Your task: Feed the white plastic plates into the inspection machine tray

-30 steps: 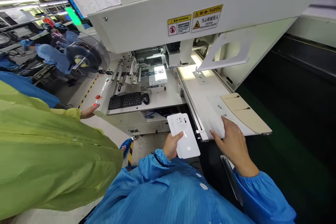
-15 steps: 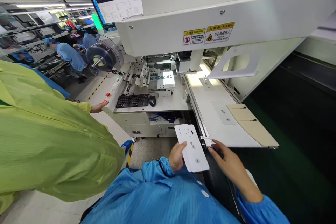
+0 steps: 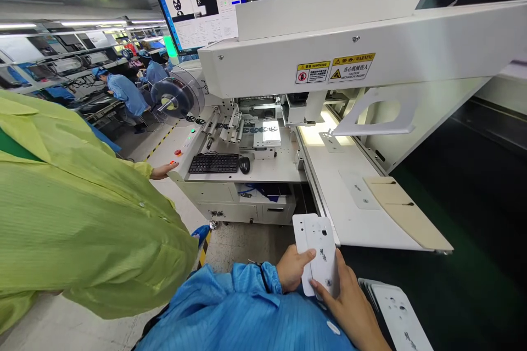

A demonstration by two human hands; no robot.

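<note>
Both my hands hold a small stack of thin white plates (image 3: pixel 315 241) with holes and small dark marks, close to my body. My left hand (image 3: pixel 293 269) grips the stack from the left, thumb on top. My right hand (image 3: pixel 345 296) closes on its lower right edge. The stack sits just below the front end of the machine's white feed table (image 3: pixel 354 219). On that table lie one flat white plate (image 3: pixel 359 189) and a beige sheet (image 3: pixel 405 213). More white plates (image 3: pixel 401 318) lie at the lower right.
A person in a yellow-green coat (image 3: pixel 74 208) stands at my left, one hand (image 3: pixel 162 171) by the machine's red button. Keyboard (image 3: pixel 214 163) and mouse (image 3: pixel 245 164) rest on the machine's shelf. A monitor (image 3: pixel 203 8) stands above. A clear reel (image 3: pixel 177 96) and other workers are behind.
My right hand left the white plate on the feed table and came back to grip the stack. The stack moved down and right toward my body. The camera tilted upward.
</note>
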